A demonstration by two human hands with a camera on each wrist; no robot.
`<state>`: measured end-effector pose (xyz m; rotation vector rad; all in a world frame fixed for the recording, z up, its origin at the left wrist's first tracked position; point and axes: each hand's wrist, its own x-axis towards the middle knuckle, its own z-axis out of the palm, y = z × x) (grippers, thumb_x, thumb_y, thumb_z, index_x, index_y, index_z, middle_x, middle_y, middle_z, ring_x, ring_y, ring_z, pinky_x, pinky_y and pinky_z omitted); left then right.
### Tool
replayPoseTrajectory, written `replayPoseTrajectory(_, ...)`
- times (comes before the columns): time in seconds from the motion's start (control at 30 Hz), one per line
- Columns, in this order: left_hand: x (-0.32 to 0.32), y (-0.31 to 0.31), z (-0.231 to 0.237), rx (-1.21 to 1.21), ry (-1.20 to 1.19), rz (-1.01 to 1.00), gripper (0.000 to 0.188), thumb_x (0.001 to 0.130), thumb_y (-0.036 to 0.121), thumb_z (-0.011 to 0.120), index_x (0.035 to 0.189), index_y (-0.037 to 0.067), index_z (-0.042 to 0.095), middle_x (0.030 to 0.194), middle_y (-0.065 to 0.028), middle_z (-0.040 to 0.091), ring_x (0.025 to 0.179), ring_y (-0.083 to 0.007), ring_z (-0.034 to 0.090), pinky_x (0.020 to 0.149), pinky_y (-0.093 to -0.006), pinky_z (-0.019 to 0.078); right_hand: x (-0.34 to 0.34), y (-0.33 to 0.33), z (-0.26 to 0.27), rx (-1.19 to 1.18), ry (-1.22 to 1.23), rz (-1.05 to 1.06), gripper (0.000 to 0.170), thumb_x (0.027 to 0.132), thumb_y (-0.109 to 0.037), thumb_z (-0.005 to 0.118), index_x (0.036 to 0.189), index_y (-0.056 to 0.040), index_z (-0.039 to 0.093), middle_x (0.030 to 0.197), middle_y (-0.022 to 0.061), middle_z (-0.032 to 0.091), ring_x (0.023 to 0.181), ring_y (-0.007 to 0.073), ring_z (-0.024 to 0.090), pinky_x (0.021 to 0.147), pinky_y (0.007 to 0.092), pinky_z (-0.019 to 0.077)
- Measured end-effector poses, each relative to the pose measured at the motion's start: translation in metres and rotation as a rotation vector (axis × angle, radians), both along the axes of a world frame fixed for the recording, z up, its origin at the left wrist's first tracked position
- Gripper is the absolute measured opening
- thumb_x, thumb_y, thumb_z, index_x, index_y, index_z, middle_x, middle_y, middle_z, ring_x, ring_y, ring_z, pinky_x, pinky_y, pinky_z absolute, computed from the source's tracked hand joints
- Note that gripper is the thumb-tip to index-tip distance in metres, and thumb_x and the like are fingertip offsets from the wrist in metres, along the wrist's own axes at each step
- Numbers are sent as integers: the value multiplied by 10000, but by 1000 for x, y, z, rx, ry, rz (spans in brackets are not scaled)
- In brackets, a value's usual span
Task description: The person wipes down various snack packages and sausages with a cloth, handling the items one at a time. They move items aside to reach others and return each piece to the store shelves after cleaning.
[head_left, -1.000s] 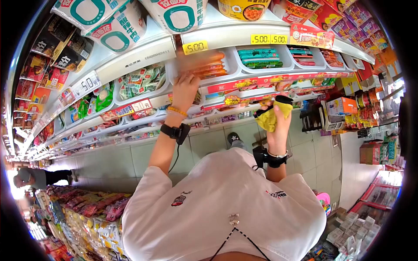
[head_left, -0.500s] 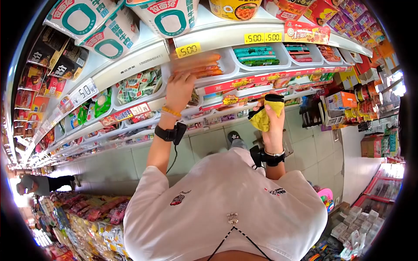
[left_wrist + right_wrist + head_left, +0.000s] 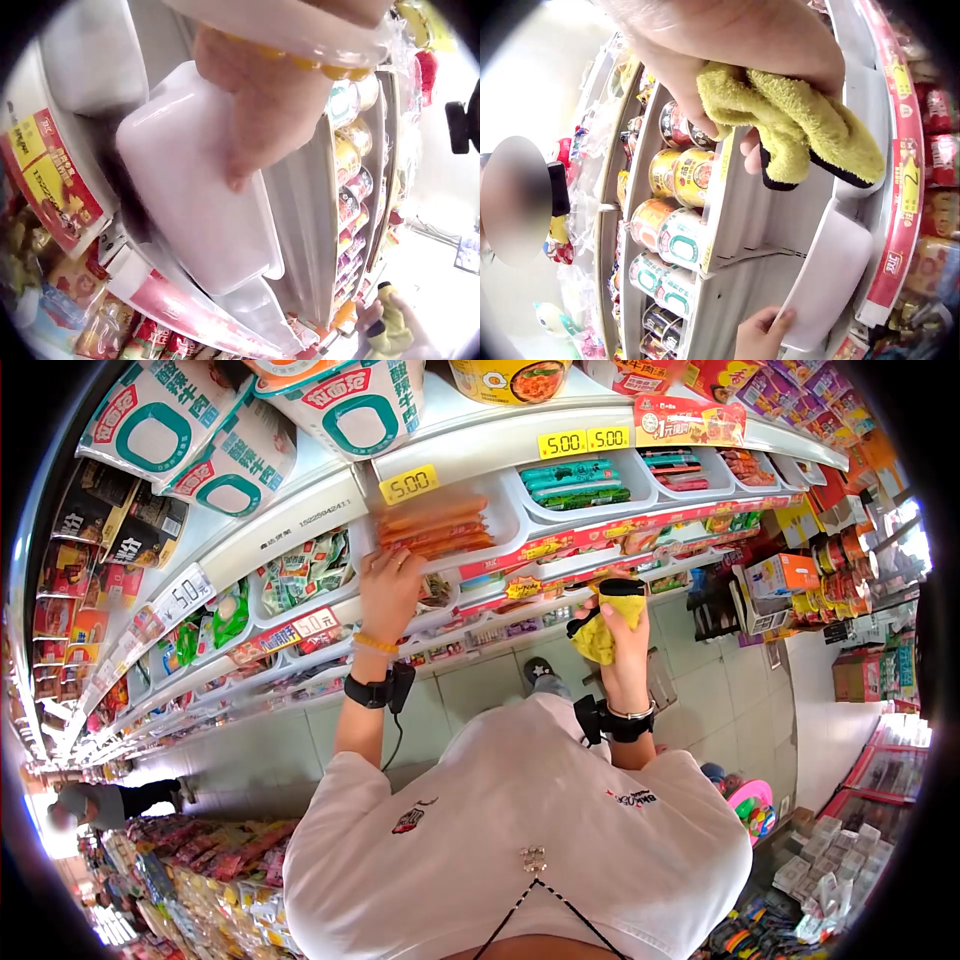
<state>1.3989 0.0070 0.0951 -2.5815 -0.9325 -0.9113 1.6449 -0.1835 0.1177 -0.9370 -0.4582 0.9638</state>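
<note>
My left hand (image 3: 392, 592) grips the near edge of a white plastic tray (image 3: 512, 525) on the shelf, fingers at its rim. Orange-wrapped sausages (image 3: 440, 532) lie in that tray, partly blurred. From the left wrist view the tray's smooth outer side (image 3: 199, 187) shows, with the thumb pressed against it. The right wrist view also catches the left hand (image 3: 759, 337) at one end of the tray. My right hand (image 3: 627, 650) holds a crumpled yellow cloth (image 3: 597, 640) with black trim, in front of the lower shelves. Its fuzzy pile shows close up in the right wrist view.
Instant noodle tubs (image 3: 345, 410) stand on the shelf above, behind a price strip (image 3: 410, 483). More white trays flank the gripped one, one with green and teal sausages (image 3: 575, 482). A person (image 3: 115, 803) stands down the aisle, beside bagged snacks (image 3: 210, 855).
The head view has shifted, so shelf and left hand appear farther left and lower. My left hand stays at the sausage tray; the cloth in my right hand has turned slightly.
</note>
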Motion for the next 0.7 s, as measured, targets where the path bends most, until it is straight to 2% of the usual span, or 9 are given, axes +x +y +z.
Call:
replayPoseTrajectory(0.2, -6, -16, 24, -58, -43, 9, 202, 667, 40, 639, 861, 96, 632, 892, -61, 643, 842, -247, 595, 837, -406, 414, -5, 3, -5, 18, -21, 30, 391, 868, -48, 562, 1236, -44, 428, 907, 99, 580, 816, 196, 607, 723, 324, 517)
replayPoseTrajectory(0.33, -9, -33, 13, -76, -34, 5, 183, 681, 47, 628, 856, 100, 622, 876, -51, 631, 820, -241, 592, 821, -404, 423, -14, 5, -2, 44, 2, 68, 412, 858, -22, 560, 1245, -37, 419, 918, 106, 588, 816, 201, 612, 736, 326, 518)
replayPoseTrajectory(0.43, -8, -53, 5, -183, -53, -19, 228, 647, 7, 614, 865, 76, 616, 862, -65, 615, 858, -265, 586, 816, -412, 424, -16, 6, -4, 48, 32, 88, 441, 842, 19, 559, 1255, -18, 408, 942, 116, 603, 819, 207, 624, 766, 324, 519)
replayPoseTrajectory(0.7, -10, -69, -6, -171, -75, -5, 239, 667, 29, 641, 901, 73, 620, 879, -60, 600, 846, -265, 563, 811, -402, 419, -25, 2, -2, 60, 21, 122, 462, 834, 23, 561, 1266, -24, 405, 953, 119, 603, 827, 208, 626, 761, 334, 525)
